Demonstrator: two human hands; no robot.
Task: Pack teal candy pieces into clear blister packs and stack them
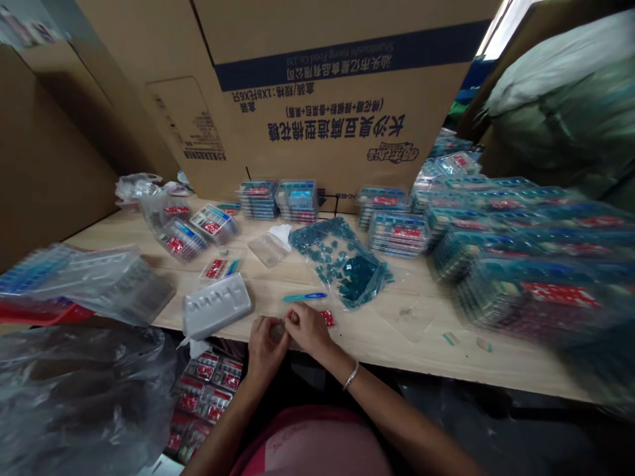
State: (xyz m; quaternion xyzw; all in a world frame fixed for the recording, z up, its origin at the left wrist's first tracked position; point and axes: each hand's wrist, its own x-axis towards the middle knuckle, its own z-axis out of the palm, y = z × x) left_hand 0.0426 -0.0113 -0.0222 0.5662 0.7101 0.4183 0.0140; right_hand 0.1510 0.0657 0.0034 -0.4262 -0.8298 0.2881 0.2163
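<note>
My left hand [266, 348] and my right hand [311, 328] meet at the table's near edge. Fingers of both are closed in a pinch around something small, too blurred and covered to name. A red-and-white packet [328, 318] lies flat beside my right hand, partly behind it. Just beyond the fingers lies a blue and turquoise pen [304, 297]. Farther back, a clear plastic bag [342, 264] of dark teal pieces is spread on the wood. To the left of my hands, a pale plastic tray [217, 306] stands tilted at the table edge.
Stacked clear packs [526, 277] fill the right side. More stacks [399, 233] stand before a large cardboard box [317, 112]. Nested clear trays [109, 281] lie at left, above a grey plastic bag [79, 396]. Two small erasers [450, 339] lie near the front right edge.
</note>
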